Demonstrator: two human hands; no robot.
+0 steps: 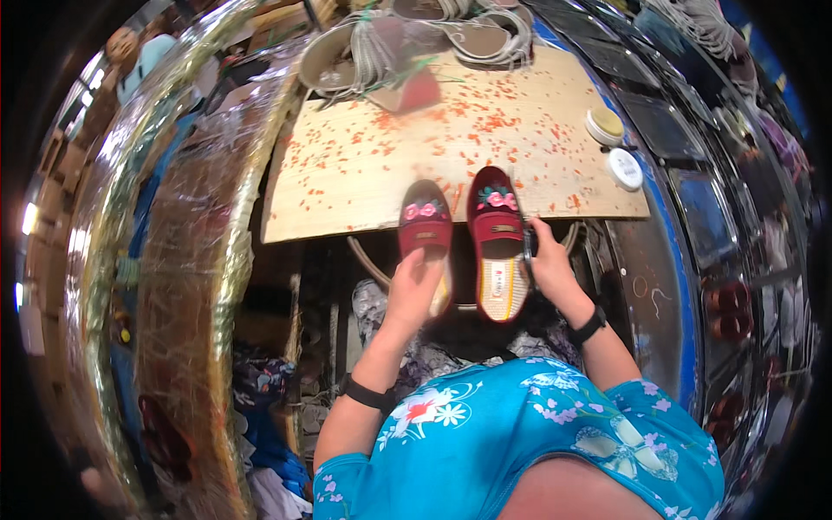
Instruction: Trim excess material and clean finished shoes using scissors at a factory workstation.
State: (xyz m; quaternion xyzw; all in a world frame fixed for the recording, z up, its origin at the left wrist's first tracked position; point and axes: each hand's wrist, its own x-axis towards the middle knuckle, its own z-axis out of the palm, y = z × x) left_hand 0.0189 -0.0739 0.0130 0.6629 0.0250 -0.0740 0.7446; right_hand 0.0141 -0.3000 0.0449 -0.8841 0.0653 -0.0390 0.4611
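Note:
Two dark red slip-on shoes with pink flower embroidery are held side by side at the near edge of the wooden table, toes pointing away. My left hand (416, 282) is closed round the heel end of the left shoe (423, 227), with the fingers reaching inside. My right hand (551, 260) grips the outer side of the right shoe (497, 227); its thumb shows and its other fingers are mostly hidden. A small dark object shows between that thumb and the shoe, too small to name. The right shoe's pale woven insole with a label is visible.
Orange scraps lie scattered over the wooden table (347, 160). Bundles of grey cord (373, 56) and more shoe pieces sit at its far edge. A yellow-topped round tub (604, 126) and a white lid (625, 169) stand on the right. A plastic-wrapped bench (186, 260) runs along the left.

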